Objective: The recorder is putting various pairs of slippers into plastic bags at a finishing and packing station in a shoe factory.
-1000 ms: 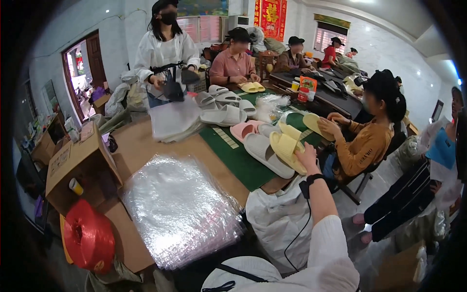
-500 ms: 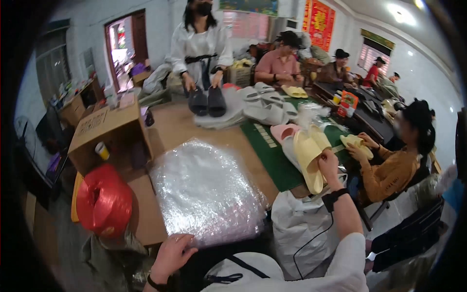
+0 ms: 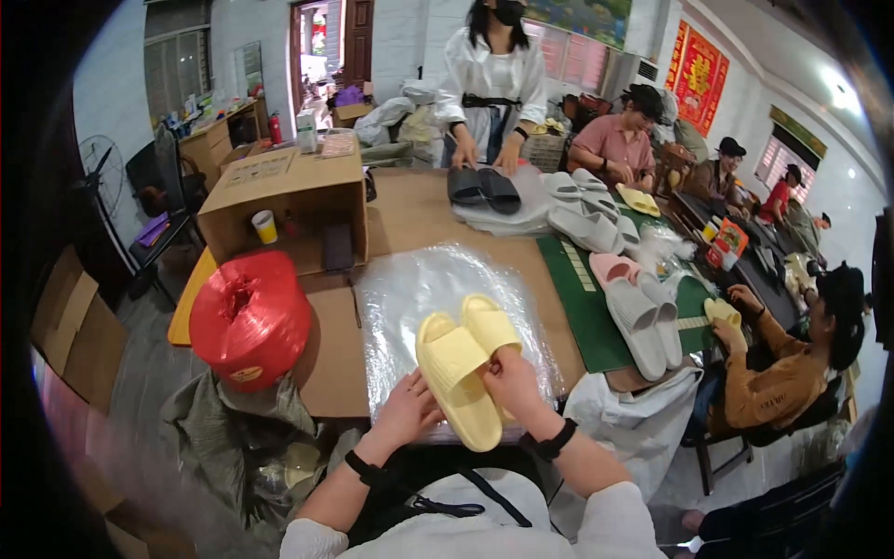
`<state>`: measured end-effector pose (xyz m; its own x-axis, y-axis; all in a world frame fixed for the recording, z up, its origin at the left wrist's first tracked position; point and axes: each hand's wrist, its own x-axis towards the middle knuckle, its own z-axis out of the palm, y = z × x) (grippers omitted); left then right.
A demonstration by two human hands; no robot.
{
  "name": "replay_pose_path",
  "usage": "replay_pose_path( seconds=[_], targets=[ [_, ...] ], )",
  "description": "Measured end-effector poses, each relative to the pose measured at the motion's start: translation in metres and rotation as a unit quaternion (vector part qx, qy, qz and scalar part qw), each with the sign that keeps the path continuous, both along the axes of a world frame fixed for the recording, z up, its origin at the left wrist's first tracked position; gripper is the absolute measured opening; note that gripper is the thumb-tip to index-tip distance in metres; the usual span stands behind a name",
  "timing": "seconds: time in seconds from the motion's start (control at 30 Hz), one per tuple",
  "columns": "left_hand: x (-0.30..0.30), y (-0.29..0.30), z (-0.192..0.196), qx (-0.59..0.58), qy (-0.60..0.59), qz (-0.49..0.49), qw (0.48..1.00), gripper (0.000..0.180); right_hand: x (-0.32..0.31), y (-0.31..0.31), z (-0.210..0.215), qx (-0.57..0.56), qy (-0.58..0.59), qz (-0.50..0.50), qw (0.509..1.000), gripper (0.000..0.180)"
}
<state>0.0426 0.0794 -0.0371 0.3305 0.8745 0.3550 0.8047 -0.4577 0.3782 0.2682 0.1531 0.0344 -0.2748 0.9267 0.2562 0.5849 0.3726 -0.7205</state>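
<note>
Workshop table (image 3: pixel 410 214) is carrying a stack of clear plastic bags (image 3: pixel 410 298).
Both hands, left hand (image 3: pixel 410 410) and right hand (image 3: pixel 512 382), are closing fingers around a yellow slipper pair (image 3: pixel 461 359) over the bags; bagging is not yet done.

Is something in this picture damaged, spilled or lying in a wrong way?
Nothing stands out. The pair of yellow slippers lies side by side on the clear plastic sheet, with the left hand and right hand on it. No damage or spill shows.
</note>
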Motion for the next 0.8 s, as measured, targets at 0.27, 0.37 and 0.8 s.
replay_pose_path(
  seconds=[0.27,0.37,0.8],
  targets=[
    [0.001,-0.008,0.012,0.010,0.003,0.026,1.000,0.043,0.015,0.008,-0.016,0.017,0.008,0.039,0.999,0.022],
    [-0.003,-0.009,0.023,-0.002,-0.018,-0.001,1.000,0.037,0.073,0.012,-0.030,-0.007,0.169,-0.075,0.983,0.014],
    [0.018,-0.006,0.047,-0.047,-0.073,0.018,0.996,0.016,0.160,-0.068,0.007,-0.026,0.327,-0.042,0.944,0.028]
  ],
)
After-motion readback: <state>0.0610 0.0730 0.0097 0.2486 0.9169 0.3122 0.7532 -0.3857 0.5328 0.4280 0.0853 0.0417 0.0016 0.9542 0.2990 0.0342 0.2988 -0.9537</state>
